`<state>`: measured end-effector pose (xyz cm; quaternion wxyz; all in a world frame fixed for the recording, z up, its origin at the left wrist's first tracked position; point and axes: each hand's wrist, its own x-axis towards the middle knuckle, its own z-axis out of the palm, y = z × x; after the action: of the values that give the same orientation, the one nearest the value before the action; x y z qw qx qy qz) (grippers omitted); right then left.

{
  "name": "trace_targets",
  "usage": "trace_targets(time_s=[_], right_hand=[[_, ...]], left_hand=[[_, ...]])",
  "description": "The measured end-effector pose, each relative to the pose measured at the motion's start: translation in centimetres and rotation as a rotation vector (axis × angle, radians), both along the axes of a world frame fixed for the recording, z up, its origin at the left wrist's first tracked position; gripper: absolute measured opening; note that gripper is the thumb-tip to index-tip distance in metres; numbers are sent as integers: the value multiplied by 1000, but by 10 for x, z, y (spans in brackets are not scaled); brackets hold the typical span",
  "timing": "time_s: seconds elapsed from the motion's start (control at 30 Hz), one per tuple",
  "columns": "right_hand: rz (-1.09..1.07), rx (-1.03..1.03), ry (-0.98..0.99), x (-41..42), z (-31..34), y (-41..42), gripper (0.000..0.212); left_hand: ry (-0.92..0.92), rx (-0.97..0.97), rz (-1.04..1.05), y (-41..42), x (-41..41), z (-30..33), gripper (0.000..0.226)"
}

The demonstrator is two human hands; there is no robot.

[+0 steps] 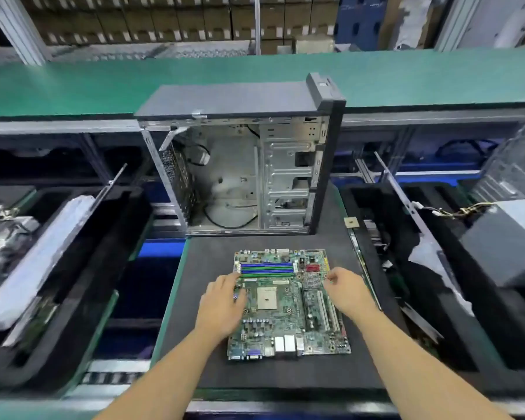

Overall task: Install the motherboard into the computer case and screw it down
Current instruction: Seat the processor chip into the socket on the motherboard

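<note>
The green motherboard (285, 301) lies flat on the dark foam mat (285, 374) in front of me, rear ports toward me. My left hand (225, 301) rests on its left edge beside the CPU socket, fingers spread and fairly straight. My right hand (349, 291) is at the board's right edge with curled fingers; its fingertips meet near the heatsink, and whether they pinch the board edge is unclear. The open computer case (243, 174) stands upright behind the mat, its open side facing me, with loose cables inside.
Black foam trays flank the mat: the left one (97, 268) holds a wrapped part and a board, the right one (437, 298) holds a power supply (503, 237) with wires. A small chip (351, 221) sits by the case's right foot. A green conveyor (73, 86) runs behind.
</note>
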<state>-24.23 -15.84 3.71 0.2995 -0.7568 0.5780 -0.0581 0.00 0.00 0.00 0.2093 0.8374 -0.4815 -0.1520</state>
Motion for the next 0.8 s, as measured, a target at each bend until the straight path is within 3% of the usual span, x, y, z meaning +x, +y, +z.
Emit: trace_targets(time_s=[0.2, 0.43, 0.6, 0.7, 0.8], right_hand=[[15, 30, 13, 5, -10, 8, 50], [72, 23, 193, -1, -21, 9, 68], [37, -8, 216, 6, -26, 13, 65], [0, 18, 228, 10, -17, 0, 50], [16, -129, 309, 13, -5, -29, 35]], left_hand=[[17, 61, 49, 7, 8, -17, 56], [18, 106, 31, 10, 10, -29, 57], [-25, 116, 96, -13, 8, -15, 57], [-36, 135, 117, -25, 16, -15, 52], [31, 151, 204, -42, 28, -16, 43]])
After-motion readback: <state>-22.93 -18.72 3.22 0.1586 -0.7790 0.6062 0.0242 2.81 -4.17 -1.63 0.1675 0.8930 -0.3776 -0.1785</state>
